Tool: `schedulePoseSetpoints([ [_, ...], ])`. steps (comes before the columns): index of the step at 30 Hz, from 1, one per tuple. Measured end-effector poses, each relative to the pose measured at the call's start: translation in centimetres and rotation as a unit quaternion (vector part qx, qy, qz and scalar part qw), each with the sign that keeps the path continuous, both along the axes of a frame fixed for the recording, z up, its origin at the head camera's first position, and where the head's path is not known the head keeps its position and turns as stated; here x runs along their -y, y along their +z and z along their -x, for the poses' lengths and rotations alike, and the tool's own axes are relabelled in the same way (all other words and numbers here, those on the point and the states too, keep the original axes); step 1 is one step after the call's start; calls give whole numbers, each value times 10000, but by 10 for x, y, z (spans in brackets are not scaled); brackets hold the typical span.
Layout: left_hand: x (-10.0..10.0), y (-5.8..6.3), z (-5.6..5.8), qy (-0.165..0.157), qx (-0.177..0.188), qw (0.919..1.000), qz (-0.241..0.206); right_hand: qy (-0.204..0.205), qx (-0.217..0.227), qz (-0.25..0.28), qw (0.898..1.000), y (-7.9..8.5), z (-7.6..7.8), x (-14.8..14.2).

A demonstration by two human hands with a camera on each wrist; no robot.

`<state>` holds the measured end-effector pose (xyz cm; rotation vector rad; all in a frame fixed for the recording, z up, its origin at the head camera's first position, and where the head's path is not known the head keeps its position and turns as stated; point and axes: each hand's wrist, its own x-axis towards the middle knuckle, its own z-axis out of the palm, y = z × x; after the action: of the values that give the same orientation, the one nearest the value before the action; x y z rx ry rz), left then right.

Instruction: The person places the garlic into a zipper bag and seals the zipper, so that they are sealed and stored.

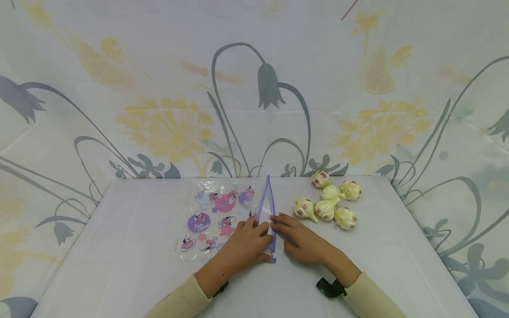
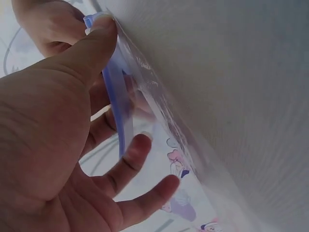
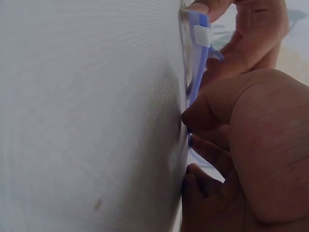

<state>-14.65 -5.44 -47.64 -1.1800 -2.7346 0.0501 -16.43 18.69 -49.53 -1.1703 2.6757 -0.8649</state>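
Note:
A clear plastic zip bag [image 1: 226,202] with pink and purple cartoon prints lies flat, its purple-edged mouth parted toward the right. My left hand [image 1: 248,240] holds the bag at its mouth, bent fingers along the left lip. In the left wrist view the left thumb [image 2: 102,29] presses the corner at the end of the purple strip [image 2: 113,96]. A white slider [image 3: 203,36] sits near that corner in the right wrist view. My right hand [image 1: 304,240] lies across from the left, its reaching fingertips touching the right lip, thumb a little apart from it.
Several garlic bulbs [image 1: 327,208] are grouped just beyond the right hand, at the back right of the white table [image 1: 131,229]. Behind the table hangs a flower-patterned cloth [image 1: 254,132]. Dark straps [image 1: 331,288] show at the wrists.

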Motion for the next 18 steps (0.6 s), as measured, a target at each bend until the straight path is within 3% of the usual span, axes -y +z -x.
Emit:
schedulePoseSetpoints([
  [5,4,0,-6,230,402,9989,-32,108,-212,138,9996,-1,0,-2],
  [11,8,0,-14,462,957,9941,-207,50,-94,114,9999,-2,0,-3],
  [18,10,-1,-15,490,1063,9922,-439,18,-12,251,9997,-9,2,-6],
])
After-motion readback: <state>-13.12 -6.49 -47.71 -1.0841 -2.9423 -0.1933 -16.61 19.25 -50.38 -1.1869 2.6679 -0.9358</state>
